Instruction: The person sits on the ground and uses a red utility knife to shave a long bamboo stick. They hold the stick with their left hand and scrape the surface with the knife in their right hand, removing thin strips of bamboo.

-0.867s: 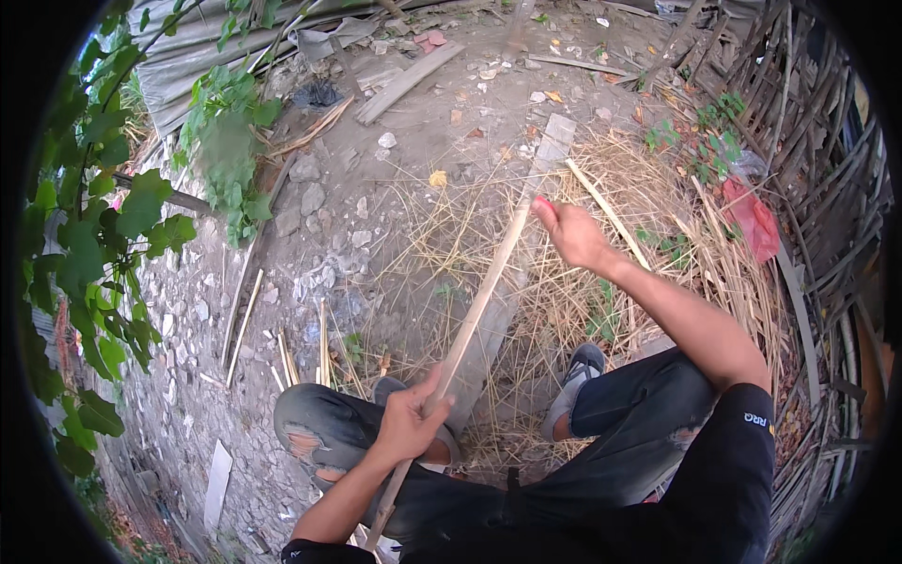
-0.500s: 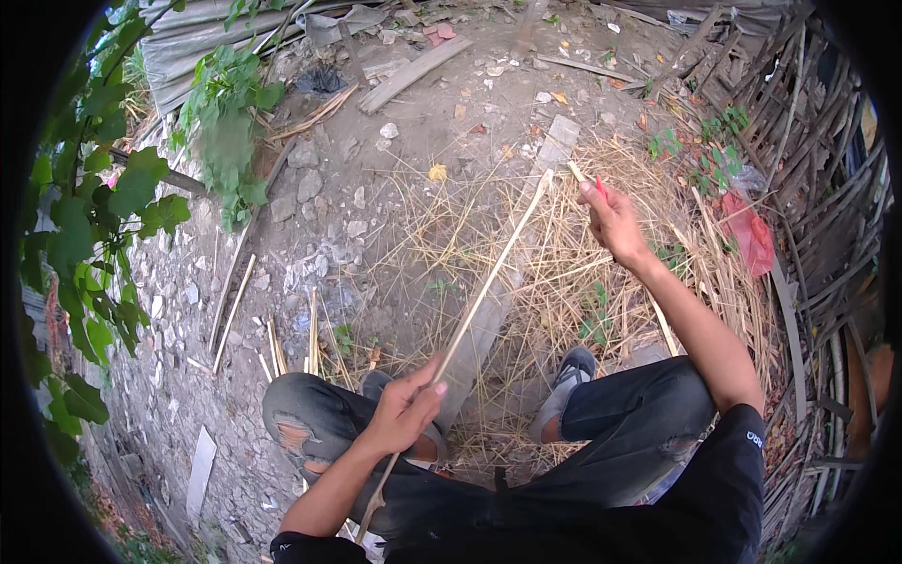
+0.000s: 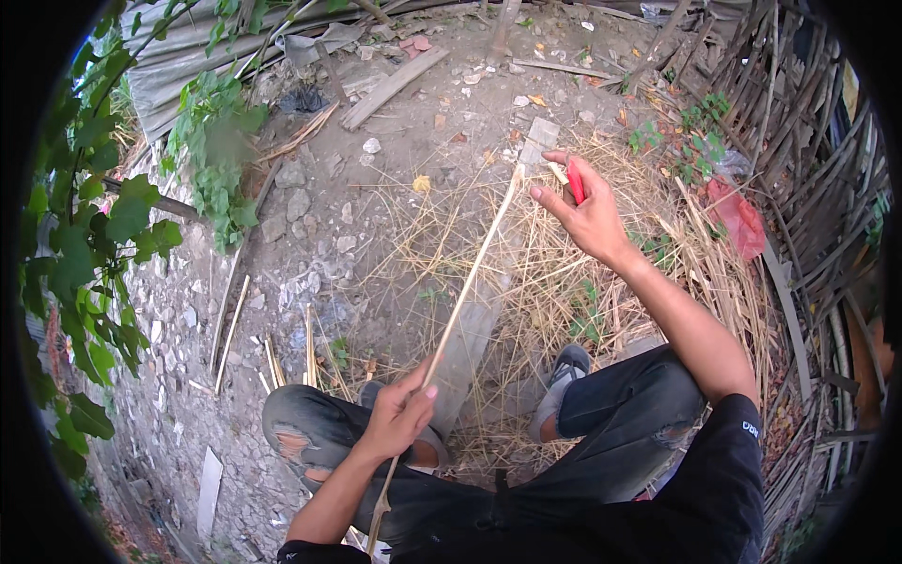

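Observation:
My left hand (image 3: 400, 414) is closed around a long, thin pale stick (image 3: 472, 274). The stick slants from beside my left thigh up to a far end near the wooden plank (image 3: 474, 343); its lower part is darker and knobbly. My right hand (image 3: 592, 211) is just right of that far end. Against its palm lies a small red-handled tool (image 3: 576, 180), its working end not clear. A short pale piece of stick (image 3: 558, 173) shows by the loosened thumb and forefinger.
Straw-like shavings (image 3: 601, 291) cover the ground at centre and right. Several cut sticks (image 3: 310, 348) stand by my left knee. A stick fence (image 3: 799, 188) and a red plastic bag (image 3: 736, 218) are on the right. Leafy vines (image 3: 103, 226) hang at left.
My right hand has moved slightly left, and its thumb and forefinger have spread apart, showing more of the red tool. The long stick stays in my left hand; the whole view has shifted slightly.

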Available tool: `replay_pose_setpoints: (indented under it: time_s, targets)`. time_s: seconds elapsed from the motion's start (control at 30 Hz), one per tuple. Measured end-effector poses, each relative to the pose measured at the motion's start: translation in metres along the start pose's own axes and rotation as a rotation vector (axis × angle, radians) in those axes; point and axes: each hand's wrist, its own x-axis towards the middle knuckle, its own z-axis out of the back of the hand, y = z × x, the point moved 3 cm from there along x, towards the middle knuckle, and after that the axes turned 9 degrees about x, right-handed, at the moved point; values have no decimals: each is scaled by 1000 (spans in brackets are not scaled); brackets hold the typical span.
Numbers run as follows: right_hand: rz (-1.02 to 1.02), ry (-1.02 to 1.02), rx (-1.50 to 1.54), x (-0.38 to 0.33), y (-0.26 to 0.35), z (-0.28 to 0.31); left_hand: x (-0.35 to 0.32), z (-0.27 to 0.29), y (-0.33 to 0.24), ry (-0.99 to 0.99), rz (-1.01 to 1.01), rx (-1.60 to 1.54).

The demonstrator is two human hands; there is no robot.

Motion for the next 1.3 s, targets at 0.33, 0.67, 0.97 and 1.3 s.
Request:
replay_pose_setpoints:
  time_s: [0.33,0.67,0.97,1.3]
  targets:
    - [183,58,0,4,-11,-2,-6,-7,-1,77,9,37]
    - [-279,-152,381,11,-26,24,-6,1,2,148,33,103]
    - [-385,463,567,-68,23,-89,7,-1,2,136,44,23]
    - [-529,149,885,-18,3,-68,-1,0,9,269,143,49]
